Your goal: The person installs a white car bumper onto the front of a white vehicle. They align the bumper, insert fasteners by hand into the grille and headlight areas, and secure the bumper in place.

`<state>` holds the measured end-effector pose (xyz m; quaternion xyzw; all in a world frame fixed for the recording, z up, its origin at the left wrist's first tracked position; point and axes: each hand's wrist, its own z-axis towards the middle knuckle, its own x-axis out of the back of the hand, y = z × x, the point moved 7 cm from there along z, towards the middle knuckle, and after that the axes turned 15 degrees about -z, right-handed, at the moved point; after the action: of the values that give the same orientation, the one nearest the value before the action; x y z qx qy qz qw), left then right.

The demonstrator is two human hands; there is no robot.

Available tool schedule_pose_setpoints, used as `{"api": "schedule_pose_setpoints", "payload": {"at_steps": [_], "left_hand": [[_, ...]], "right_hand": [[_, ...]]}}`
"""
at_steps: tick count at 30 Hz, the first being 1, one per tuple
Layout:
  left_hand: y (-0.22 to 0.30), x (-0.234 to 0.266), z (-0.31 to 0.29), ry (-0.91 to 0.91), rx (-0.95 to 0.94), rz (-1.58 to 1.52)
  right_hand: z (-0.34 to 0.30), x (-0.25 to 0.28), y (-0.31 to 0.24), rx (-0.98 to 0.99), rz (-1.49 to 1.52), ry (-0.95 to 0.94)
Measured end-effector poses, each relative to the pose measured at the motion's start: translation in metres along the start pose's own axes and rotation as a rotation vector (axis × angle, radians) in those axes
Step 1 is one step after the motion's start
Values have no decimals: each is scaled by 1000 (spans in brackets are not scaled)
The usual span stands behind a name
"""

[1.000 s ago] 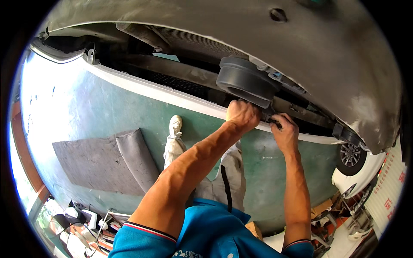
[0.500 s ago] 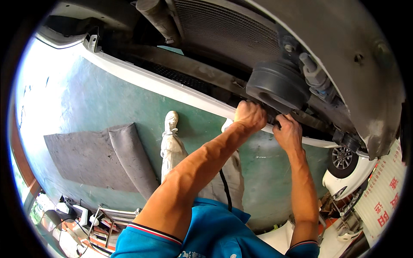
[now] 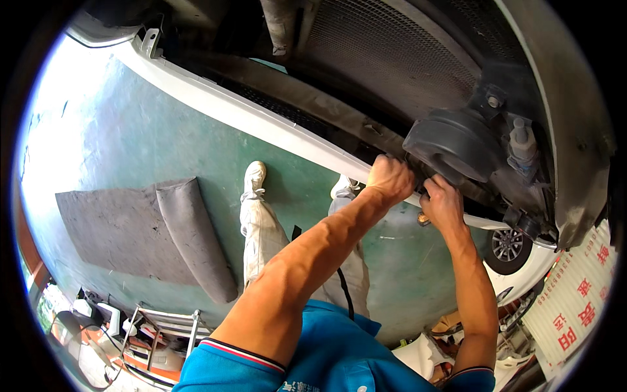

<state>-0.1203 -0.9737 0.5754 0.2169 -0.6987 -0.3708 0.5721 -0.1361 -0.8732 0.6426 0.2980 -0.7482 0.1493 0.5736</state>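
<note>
Both arms reach to the inner edge of a car's white bumper [image 3: 248,122]. My left hand [image 3: 392,178] is closed at that edge, knuckles up, and its fingertips are hidden in the dark gap. Just right of it, my right hand [image 3: 444,202] is closed too, fingers curled in beneath the round black horn-like part [image 3: 447,140]. What either hand grips is hidden. A small brownish-gold thing [image 3: 423,219] shows below the right hand's curled fingers; its kind and whether it is held are unclear.
A dark mesh radiator [image 3: 392,49] and a metal crossbar [image 3: 313,101] lie beyond the bumper. On the green floor there is a folded grey mat [image 3: 124,232] at left. A metal frame [image 3: 166,320] stands at lower left; a white car's wheel [image 3: 508,251] is at right.
The view has shifted, so the radiator and horn-like part appear farther right. Both hands stay at the bumper edge. The brownish-gold thing now shows below the right hand.
</note>
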Motion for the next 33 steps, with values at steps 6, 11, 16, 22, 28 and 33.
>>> {"api": "schedule_pose_setpoints", "payload": {"at_steps": [6, 11, 16, 22, 28, 33], "left_hand": [[2, 3, -3, 57, -52, 42], [4, 5, -4, 91, -63, 36], [5, 6, -5, 76, -85, 31], [2, 4, -4, 109, -65, 21], [2, 1, -3, 128, -42, 18], [1, 2, -3, 105, -24, 20]], "right_hand": [[-2, -10, 9, -109, 56, -45], [-6, -18, 16, -214, 57, -57], [-4, -16, 15, -244, 100, -49], [-2, -10, 9, -231, 158, -50], [-2, -9, 7, -137, 127, 24], [4, -7, 5, -97, 151, -9]]}}
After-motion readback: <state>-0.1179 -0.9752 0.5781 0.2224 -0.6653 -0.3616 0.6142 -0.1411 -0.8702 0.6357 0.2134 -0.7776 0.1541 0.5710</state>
